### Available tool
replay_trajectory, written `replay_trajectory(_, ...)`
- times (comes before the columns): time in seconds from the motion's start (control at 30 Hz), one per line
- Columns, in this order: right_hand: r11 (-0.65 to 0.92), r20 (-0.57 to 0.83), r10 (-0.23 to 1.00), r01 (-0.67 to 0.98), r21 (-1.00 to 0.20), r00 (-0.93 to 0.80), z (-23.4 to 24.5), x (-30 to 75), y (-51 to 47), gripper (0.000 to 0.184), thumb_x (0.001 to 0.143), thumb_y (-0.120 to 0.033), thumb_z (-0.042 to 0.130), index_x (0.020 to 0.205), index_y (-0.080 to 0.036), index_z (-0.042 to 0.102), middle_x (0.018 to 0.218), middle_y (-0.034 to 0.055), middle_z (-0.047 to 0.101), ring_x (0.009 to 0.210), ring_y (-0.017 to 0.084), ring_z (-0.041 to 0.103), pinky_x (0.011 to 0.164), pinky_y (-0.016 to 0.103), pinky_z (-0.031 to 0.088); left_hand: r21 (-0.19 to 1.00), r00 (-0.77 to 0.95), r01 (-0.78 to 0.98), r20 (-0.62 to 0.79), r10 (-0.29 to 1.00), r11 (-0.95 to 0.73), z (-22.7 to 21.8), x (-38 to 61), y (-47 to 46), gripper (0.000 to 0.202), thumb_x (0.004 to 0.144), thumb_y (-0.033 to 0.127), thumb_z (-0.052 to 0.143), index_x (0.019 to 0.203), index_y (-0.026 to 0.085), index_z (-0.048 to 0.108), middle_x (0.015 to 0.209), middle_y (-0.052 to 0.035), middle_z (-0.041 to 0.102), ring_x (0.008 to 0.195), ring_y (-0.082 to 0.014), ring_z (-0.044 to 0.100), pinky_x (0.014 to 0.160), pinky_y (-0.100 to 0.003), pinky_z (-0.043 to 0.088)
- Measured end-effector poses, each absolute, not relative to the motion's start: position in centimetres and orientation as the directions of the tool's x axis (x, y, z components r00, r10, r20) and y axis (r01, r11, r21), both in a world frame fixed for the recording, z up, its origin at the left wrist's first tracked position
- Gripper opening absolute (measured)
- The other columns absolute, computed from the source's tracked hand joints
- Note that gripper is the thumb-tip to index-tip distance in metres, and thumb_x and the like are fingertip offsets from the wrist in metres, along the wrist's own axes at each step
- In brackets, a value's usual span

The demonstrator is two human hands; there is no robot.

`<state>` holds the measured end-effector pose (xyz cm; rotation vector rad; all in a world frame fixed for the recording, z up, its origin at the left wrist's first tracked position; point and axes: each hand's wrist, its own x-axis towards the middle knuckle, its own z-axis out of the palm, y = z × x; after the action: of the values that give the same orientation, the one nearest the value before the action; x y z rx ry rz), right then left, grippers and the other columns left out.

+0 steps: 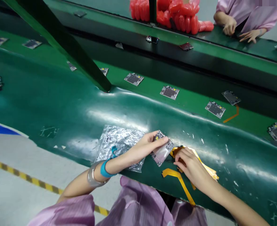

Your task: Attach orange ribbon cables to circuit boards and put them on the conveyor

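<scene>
My left hand (144, 146) grips a small circuit board (162, 153) with a shiny metal shield, thumb on top and fingers under its upper edge. My right hand (190, 164) rests just right of the board, fingers curled down onto a pile of yellow flex strips (209, 169) on the green mat. One long yellow strip (179, 182) trails toward me from under that hand. A crinkled silver foil bag (119, 142) lies under my left forearm, which wears a blue wrist strap (104, 169).
Several more circuit boards (169, 92) lie spaced along the green conveyor (195, 100) beyond the mat. A dark green beam (65, 44) slants across the left. Opposite, another person's hands (230, 25) rest near red bags (176, 14).
</scene>
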<state>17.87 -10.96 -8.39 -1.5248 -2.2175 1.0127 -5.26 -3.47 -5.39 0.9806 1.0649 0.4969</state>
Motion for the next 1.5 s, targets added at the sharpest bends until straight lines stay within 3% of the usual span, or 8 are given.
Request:
replay_trajectory(0.1, -0.043, -0.232, 0.932, 0.550, -0.834, -0.278, -6.7, 19.0, -11.2, 0.010, 0.104, -0.030, 0.053, 0.108, -0.025, 0.061, 0.090, 0.0020, 0.069, 0.081, 0.019, 0.068, 0.076, 0.032, 0.055, 0.904, 0.476, 0.202, -0.426, 0.769, 0.376, -4.7, -5.2, -3.7, 0.039, 0.088, 0.054, 0.065, 0.078, 0.018, 0.051, 0.067, 0.0057, 0.044, 0.061, -0.0094, 0.041, 0.058, -0.025, 0.035)
replay_trajectory(0.2, -0.175, -0.250, 0.962, 0.454, -0.874, -0.109, -4.8, 19.8, -11.6, 0.020, 0.105, -0.039, 0.048, 0.116, -0.026, 0.060, 0.082, 0.0002, 0.066, 0.072, 0.017, 0.065, 0.067, 0.027, 0.055, 0.917, 0.520, 0.297, -0.390, 0.760, 0.267, -3.8, -4.8, -4.0, 0.036, 0.089, 0.051, 0.063, 0.079, 0.018, 0.051, 0.069, 0.0054, 0.045, 0.062, -0.0095, 0.041, 0.056, -0.024, 0.034)
replay_trajectory(0.33, -0.174, -0.237, 0.969, 0.486, -0.856, -0.070, -2.9, 19.4, -12.1, 0.024, 0.102, -0.045, 0.051, 0.099, -0.026, 0.065, 0.077, 0.0007, 0.064, 0.065, 0.016, 0.062, 0.057, 0.025, 0.052, 0.894, 0.554, 0.399, -0.414, 0.723, 0.206, -2.8, -4.1, -4.7, 0.037, 0.090, 0.050, 0.061, 0.077, 0.020, 0.044, 0.065, 0.0063, 0.044, 0.059, -0.0094, 0.039, 0.053, -0.024, 0.032)
replay_trajectory(0.47, -0.192, -0.287, 0.948, 0.473, -0.860, -0.136, -2.3, 18.6, -12.1, 0.033, 0.102, -0.046, 0.049, 0.080, -0.025, 0.060, 0.059, -0.0042, 0.049, 0.047, 0.013, 0.049, 0.044, 0.024, 0.042, 0.894, 0.597, 0.402, -0.419, 0.684, 0.197, -2.2, -3.6, -5.3, 0.035, 0.092, 0.047, 0.058, 0.078, 0.021, 0.040, 0.062, 0.0059, 0.052, 0.056, -0.0090, 0.043, 0.049, -0.022, 0.032)
replay_trajectory(0.7, -0.169, -0.266, 0.950, 0.446, -0.879, -0.163, -2.6, 18.6, -12.2, 0.032, 0.102, -0.043, 0.051, 0.077, -0.024, 0.059, 0.062, -0.0027, 0.059, 0.048, 0.012, 0.054, 0.047, 0.023, 0.043, 0.887, 0.616, 0.458, -0.369, 0.696, 0.065, -2.0, -3.0, -5.3, 0.034, 0.092, 0.044, 0.059, 0.074, 0.021, 0.040, 0.058, 0.0061, 0.054, 0.052, -0.0089, 0.046, 0.046, -0.022, 0.030)
replay_trajectory(1.03, -0.043, -0.258, 0.921, 0.582, -0.812, -0.292, -2.5, 19.2, -12.0, 0.023, 0.102, -0.036, 0.051, 0.084, -0.026, 0.062, 0.062, -0.0047, 0.062, 0.051, 0.014, 0.056, 0.050, 0.025, 0.042, 0.873, 0.636, 0.488, -0.375, 0.675, 0.025, -2.0, -2.9, -5.6, 0.020, 0.092, 0.037, 0.059, 0.084, 0.019, 0.058, 0.069, 0.0010, 0.066, 0.058, -0.0115, 0.053, 0.053, -0.022, 0.037)
replay_trajectory(1.33, -0.141, -0.360, 0.884, 0.563, -0.814, -0.299, -2.2, 19.0, -11.8, 0.029, 0.104, -0.039, 0.047, 0.087, -0.024, 0.066, 0.065, -0.0022, 0.066, 0.051, 0.014, 0.059, 0.053, 0.025, 0.046, 0.853, 0.573, 0.491, -0.470, 0.671, 0.178, -3.0, -2.3, -5.5, 0.030, 0.083, 0.039, 0.067, 0.070, 0.018, 0.051, 0.053, 0.0065, 0.051, 0.053, -0.0081, 0.043, 0.051, -0.020, 0.033)
replay_trajectory(1.5, -0.254, -0.431, 0.847, 0.476, -0.842, -0.310, -2.1, 19.9, -11.1, 0.039, 0.105, -0.047, 0.043, 0.100, -0.024, 0.074, 0.092, 0.0041, 0.076, 0.081, 0.019, 0.071, 0.080, 0.031, 0.055, 0.874, 0.599, 0.459, -0.437, 0.670, 0.160, -4.0, -2.0, -5.1, 0.047, 0.085, 0.056, 0.067, 0.066, 0.017, 0.047, 0.060, 0.0066, 0.039, 0.058, -0.0080, 0.034, 0.048, -0.021, 0.024)
